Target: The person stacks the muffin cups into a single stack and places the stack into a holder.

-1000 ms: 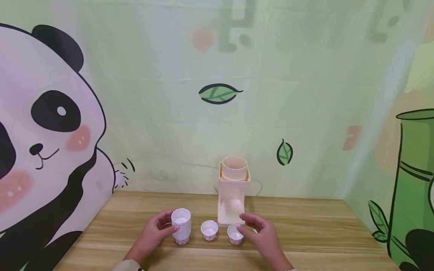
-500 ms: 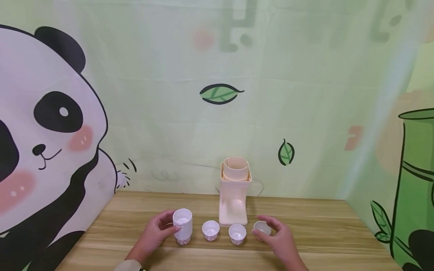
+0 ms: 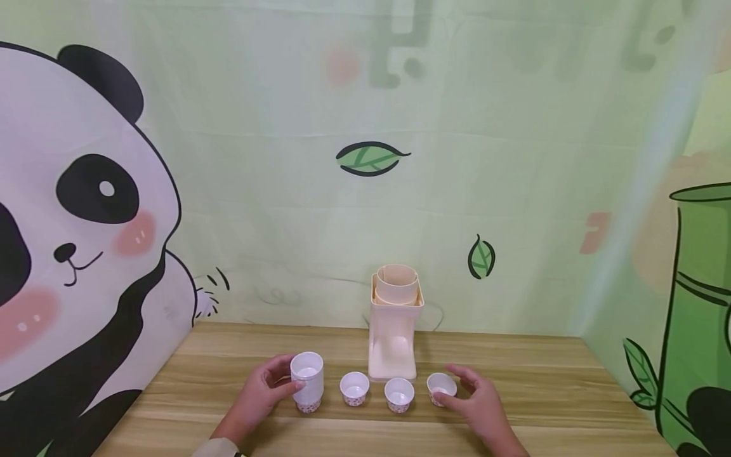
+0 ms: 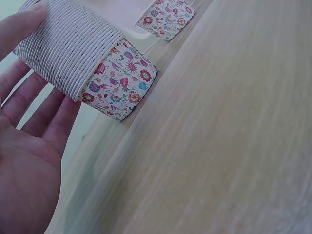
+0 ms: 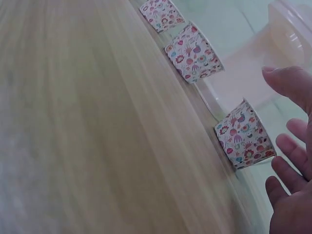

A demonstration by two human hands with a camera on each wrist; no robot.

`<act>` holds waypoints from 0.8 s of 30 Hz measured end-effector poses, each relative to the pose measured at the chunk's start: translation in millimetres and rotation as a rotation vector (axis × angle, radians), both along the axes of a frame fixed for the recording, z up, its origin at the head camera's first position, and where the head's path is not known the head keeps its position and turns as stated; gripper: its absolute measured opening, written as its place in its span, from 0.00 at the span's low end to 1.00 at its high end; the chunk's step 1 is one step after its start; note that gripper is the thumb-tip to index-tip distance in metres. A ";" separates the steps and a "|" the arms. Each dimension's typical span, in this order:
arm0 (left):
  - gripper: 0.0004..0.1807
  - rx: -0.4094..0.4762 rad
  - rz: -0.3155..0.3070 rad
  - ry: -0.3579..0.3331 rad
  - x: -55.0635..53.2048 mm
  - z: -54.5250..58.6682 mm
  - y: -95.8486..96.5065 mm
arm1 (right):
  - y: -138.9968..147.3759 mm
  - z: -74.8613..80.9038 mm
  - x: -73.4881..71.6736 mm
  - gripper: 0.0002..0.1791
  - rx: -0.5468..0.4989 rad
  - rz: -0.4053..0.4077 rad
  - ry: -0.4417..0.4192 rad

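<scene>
The left hand has its thumb and fingers clamped round an upright stack of white, floral-printed paper cups, at the left end of a row. To its right, three single cups of the same print stand upright on a wood-grain tabletop: the left cup, the middle cup and the right cup. The right hand holds its thumb and fingers apart about the right cup; whether a fingertip touches it cannot be told. Behind the left and middle cups stands a pale pink plastic stand topped by a round, open tube.
</scene>
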State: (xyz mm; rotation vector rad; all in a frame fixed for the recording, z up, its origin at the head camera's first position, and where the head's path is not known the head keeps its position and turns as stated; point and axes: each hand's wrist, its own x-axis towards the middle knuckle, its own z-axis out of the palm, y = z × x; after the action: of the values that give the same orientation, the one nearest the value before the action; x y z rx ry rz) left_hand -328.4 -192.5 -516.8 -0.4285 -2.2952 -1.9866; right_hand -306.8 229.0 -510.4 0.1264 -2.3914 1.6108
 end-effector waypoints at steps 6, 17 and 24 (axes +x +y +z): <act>0.30 0.002 0.012 -0.012 -0.7 0.3 -0.3 | 1.5 -4.3 -3.2 0.38 0.011 0.001 -0.053; 0.30 -0.016 0.029 -0.044 -1.1 1.1 -0.2 | 2.0 -8.2 -7.0 0.39 0.005 0.023 -0.084; 0.30 -0.005 0.033 -0.055 -1.9 0.9 -0.1 | 0.8 -9.8 -8.7 0.39 0.005 0.025 -0.101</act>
State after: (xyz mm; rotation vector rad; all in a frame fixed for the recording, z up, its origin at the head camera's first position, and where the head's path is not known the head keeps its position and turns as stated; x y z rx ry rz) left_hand -330.3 -192.5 -515.9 -0.3379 -2.3242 -2.0024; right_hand -315.4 229.8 -520.2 0.0783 -2.4776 1.6604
